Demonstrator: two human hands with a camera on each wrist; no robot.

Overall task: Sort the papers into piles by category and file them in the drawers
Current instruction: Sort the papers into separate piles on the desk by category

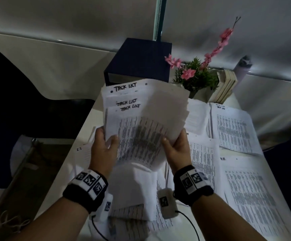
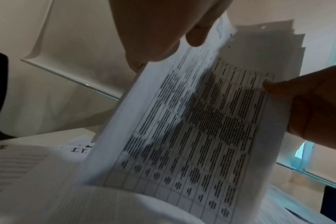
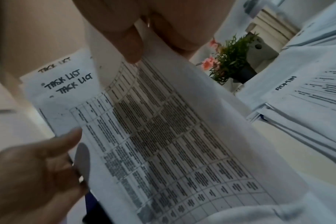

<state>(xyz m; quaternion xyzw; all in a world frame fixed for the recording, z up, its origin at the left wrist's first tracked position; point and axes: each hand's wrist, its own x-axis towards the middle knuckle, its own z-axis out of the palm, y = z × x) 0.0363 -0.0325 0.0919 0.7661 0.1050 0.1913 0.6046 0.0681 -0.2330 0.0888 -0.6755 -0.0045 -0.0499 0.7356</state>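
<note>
Papers | upright (headings away); long axis vertical | both hands' fingers pinching lower edges

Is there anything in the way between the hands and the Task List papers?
Nothing visible. The left hand and the right hand each already hold a side of the Task List papers above the table.

Both forearms are reaching forward, wrists banded. The left hand is pinching with thumb on top, fingers curled behind; the right hand is gripping likewise, thumb forward.
</note>
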